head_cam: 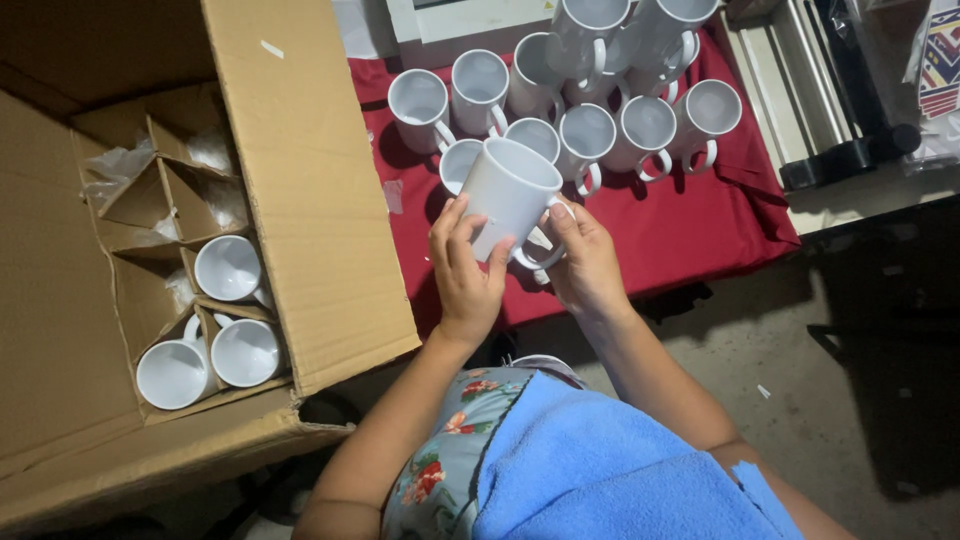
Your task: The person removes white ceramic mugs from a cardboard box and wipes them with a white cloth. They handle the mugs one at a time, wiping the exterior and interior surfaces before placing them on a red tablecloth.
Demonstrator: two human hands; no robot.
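I hold a plain white mug (508, 192) with both hands above the near edge of a red-covered table (690, 235). My left hand (462, 268) wraps its body from the left. My right hand (582, 262) grips the handle side, fingers through the handle. Just beyond the held mug stand several identical white mugs (588, 135), some stacked in a second layer (590, 35) at the back.
A large open cardboard box (290, 180) with card dividers fills the left; three white mugs (230, 268) remain in its cells, other cells hold crumpled plastic wrap (120, 170). A grey and black machine (840, 100) sits at the right. Concrete floor (790, 370) below.
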